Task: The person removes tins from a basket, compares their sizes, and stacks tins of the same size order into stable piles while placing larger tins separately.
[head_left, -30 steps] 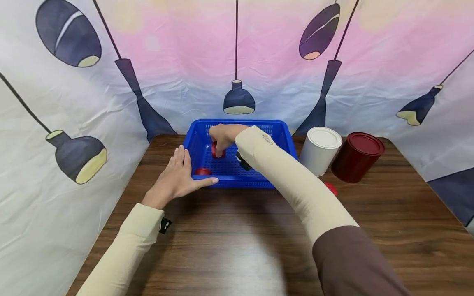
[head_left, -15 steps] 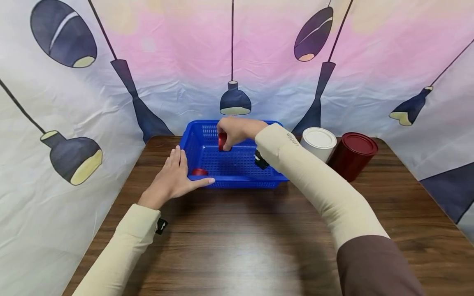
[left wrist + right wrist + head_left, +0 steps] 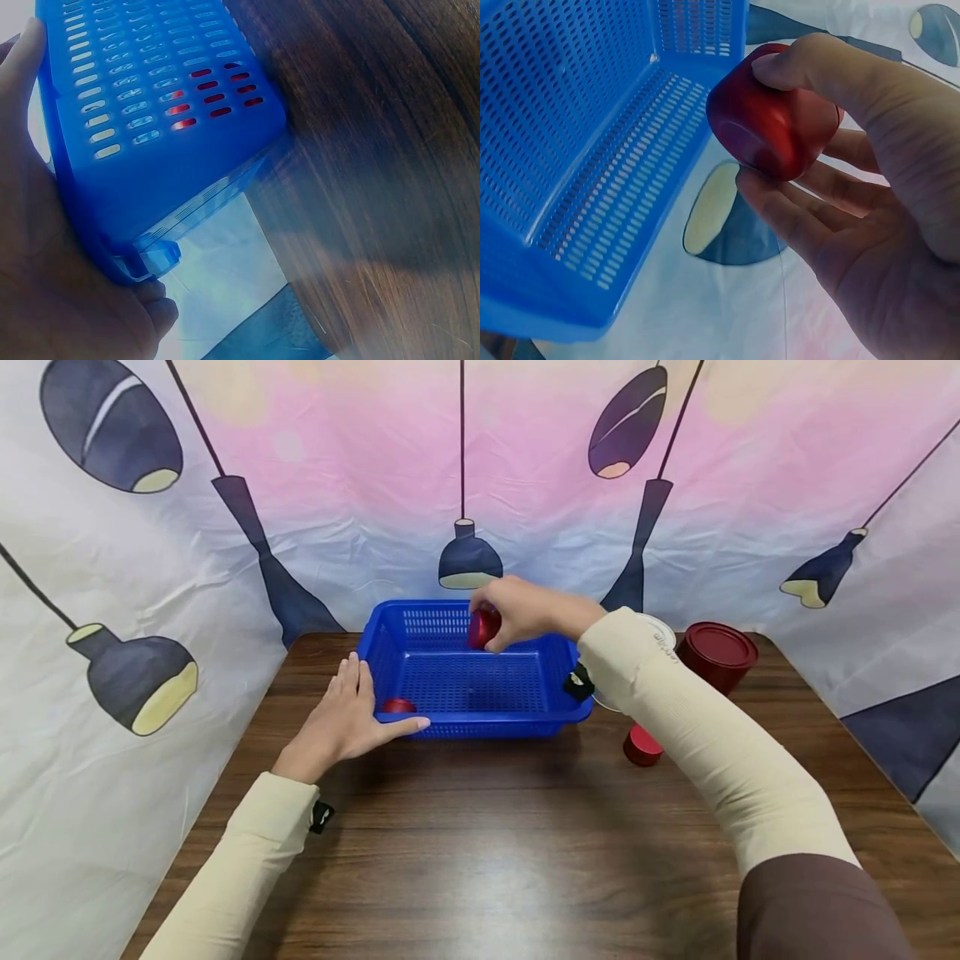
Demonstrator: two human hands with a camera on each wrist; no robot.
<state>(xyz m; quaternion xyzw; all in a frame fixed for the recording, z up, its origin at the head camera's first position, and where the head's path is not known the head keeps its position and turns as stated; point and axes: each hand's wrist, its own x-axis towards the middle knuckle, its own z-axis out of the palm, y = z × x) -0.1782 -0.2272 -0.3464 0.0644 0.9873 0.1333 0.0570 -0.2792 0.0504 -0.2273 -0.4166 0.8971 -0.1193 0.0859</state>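
Observation:
My right hand point(image 3: 528, 610) pinches a small red tin point(image 3: 483, 627) between thumb and fingers, over the back right part of the blue plastic basket point(image 3: 480, 720). In the right wrist view the red tin point(image 3: 776, 116) looks glossy and tilted, with rounded edges, apart from the basket. My left hand point(image 3: 341, 718) rests on the basket's front left corner, its fingers straight along the left rim and its thumb along the front rim. Another red tin point(image 3: 399, 705) sits inside that corner, partly hidden by the rim. Its red shows through the slots in the left wrist view.
Right of the basket stand a white canister point(image 3: 658, 631), mostly behind my right sleeve, and a dark red canister point(image 3: 718, 652). In front of them a small round red tin point(image 3: 642, 746) lies on the wooden table point(image 3: 465, 843). A lamp-printed cloth point(image 3: 360, 527) hangs behind.
My right hand has lifted the red tin from the basket's floor and carried it up and to the right. The left hand stays on the corner. The head view has shifted slightly.

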